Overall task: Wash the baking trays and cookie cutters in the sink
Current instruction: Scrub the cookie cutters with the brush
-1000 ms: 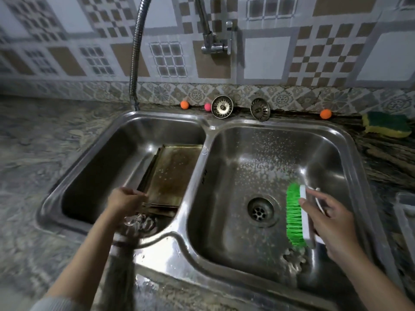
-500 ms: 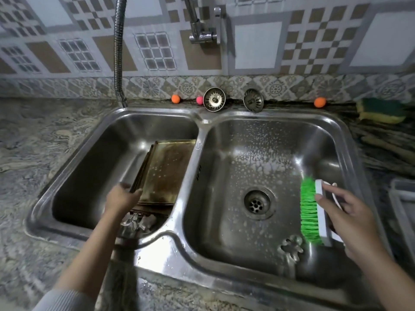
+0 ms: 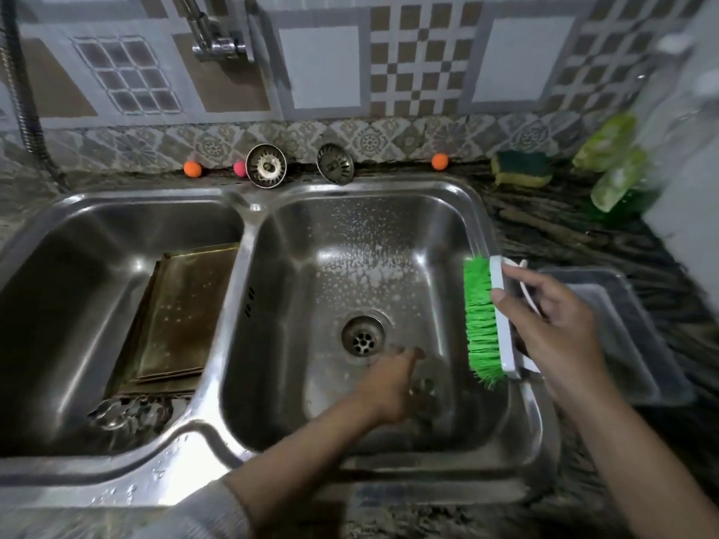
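Stained baking trays [image 3: 183, 309] lean stacked in the left basin [image 3: 58, 289], with several metal cookie cutters [image 3: 128, 414] lying in front of them. In the right basin [image 3: 350, 243], soap-speckled, one flower-shaped cookie cutter [image 3: 425, 389] lies near the drain [image 3: 363, 336]. My left hand [image 3: 389, 383], blurred, reaches across to that cutter with fingers stretched out; no grip shows. My right hand [image 3: 552, 328] grips a white brush with green bristles [image 3: 482, 320] over the basin's right rim.
A grey tray [image 3: 622, 336] sits on the counter to the right. Two sink strainers [image 3: 266, 165] [image 3: 335, 163], small orange balls [image 3: 439, 161], a green-yellow sponge [image 3: 521, 169] and green bottles [image 3: 618, 169] line the back. The tap [image 3: 218, 36] hangs above.
My left hand left the trays in the left basin and swung over into the right basin to the lone cutter. The brush hand rose toward the right rim. The view shifted right.
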